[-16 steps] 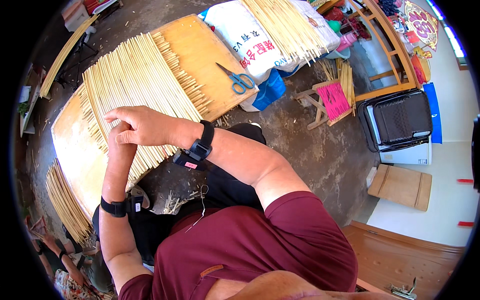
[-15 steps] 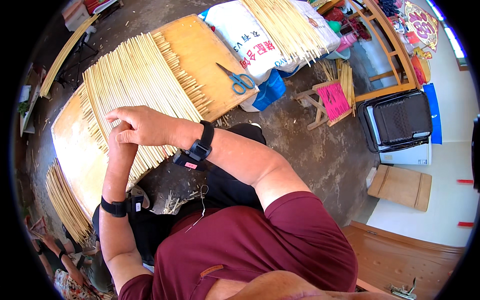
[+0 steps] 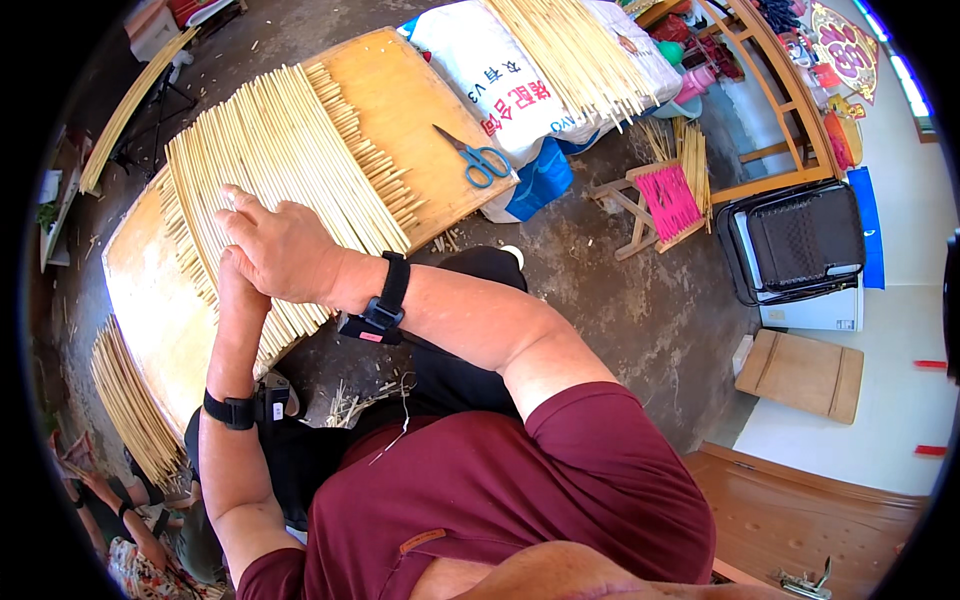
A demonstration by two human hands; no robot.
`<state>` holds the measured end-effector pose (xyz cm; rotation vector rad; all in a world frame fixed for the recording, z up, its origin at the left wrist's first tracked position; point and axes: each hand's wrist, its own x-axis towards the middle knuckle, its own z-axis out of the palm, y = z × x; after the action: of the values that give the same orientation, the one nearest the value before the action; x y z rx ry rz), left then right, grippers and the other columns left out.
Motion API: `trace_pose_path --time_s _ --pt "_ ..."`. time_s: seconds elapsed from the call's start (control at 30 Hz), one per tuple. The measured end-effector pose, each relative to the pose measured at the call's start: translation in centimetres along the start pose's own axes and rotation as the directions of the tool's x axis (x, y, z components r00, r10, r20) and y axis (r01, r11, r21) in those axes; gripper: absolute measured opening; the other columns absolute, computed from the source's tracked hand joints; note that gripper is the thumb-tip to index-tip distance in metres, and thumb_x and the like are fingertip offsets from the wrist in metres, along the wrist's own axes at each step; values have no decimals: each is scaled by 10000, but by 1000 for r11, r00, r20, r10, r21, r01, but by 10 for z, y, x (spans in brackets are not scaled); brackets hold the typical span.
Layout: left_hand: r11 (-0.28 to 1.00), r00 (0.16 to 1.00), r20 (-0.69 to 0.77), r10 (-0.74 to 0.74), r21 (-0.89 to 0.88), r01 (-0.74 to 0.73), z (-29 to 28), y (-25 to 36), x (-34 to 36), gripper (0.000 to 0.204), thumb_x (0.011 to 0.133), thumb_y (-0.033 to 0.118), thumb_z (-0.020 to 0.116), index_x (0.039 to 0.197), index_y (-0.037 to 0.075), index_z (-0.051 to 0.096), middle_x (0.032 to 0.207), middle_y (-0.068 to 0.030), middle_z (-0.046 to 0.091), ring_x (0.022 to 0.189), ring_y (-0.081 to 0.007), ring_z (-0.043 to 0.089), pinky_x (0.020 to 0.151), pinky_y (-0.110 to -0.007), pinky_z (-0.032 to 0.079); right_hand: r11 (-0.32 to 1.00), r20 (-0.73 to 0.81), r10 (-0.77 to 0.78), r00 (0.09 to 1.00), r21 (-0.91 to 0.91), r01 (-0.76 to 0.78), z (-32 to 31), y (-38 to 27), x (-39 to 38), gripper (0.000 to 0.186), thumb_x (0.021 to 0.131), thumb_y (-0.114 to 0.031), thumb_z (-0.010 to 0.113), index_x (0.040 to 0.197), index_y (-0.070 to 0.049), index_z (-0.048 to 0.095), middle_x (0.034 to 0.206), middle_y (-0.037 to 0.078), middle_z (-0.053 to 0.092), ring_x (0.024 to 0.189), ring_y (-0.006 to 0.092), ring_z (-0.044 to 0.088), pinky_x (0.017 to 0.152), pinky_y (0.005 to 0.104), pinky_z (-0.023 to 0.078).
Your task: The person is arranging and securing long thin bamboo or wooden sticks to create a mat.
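Dozens of pale sticks lie side by side on the bench, left of centre and in the upper half of the frame. Right hand: positioned over the left at the near edge of the row, fingers partly extended toward the upper left; whether its grip pinches a stick cannot be told from here. Left hand: raised at the wrist, fingers hidden beneath the right; state of grip cannot be told. Progress, by judgement: arranging is well advanced, since the main row lies close and near parallel. Apparently left: uneven stick ends project along the row's right side, and two separate batches remain outside it, one bundle at lower left and one batch on the white sack at upper centre. Scissors rest, unheld, near the bench's right end.
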<state>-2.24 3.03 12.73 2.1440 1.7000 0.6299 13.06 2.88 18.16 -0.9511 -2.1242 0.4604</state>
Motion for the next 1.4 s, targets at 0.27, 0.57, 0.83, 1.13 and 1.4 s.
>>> trace_pose_path --time_s 0.27,0.57,0.83,1.13,1.4 --pt "954 969 -219 -115 -297 46 0 8 14 276 934 166 624 1171 24 633 928 -162 707 911 -316 696 730 -405 548 971 -124 -239 963 -57 233 9 9 0 611 955 -475 513 1374 -38 434 1456 341 354 1313 409 450 1092 713 134" --pt "647 880 -387 -276 -752 -128 -5 30 2 324 967 167 606 1260 28 599 1003 -134 709 994 -277 691 787 -382 556 960 -96 -210 973 -210 186 -1 11 8 812 877 -672 521 1471 -148 342 1513 283 287 1347 384 404 1103 704 81" --pt "697 995 -18 -93 -715 52 -18 4 -11 346 985 133 576 1312 19 565 1090 -70 684 999 -188 653 826 -304 524 896 81 -127 989 438 79 -23 1 11 763 860 -387 720 1453 -52 375 1373 245 501 1037 327 655 918 404 539" --pt "952 952 -274 134 -231 -201 -41 25 -19 241 838 50 660 1077 76 683 840 -168 694 728 -309 690 634 -354 542 849 -112 -416 903 308 429 -18 -7 3 719 747 -271 781 1389 -124 490 1439 170 499 1165 358 600 945 413 520" --pt "527 969 144 202 -850 16 -74 41 -28 223 876 89 687 1083 25 638 994 -16 673 915 -91 605 789 -259 510 811 65 -585 809 72 581 -50 -18 -10 245 685 -200 723 930 -197 716 1171 -24 699 1072 166 633 1040 513 312"
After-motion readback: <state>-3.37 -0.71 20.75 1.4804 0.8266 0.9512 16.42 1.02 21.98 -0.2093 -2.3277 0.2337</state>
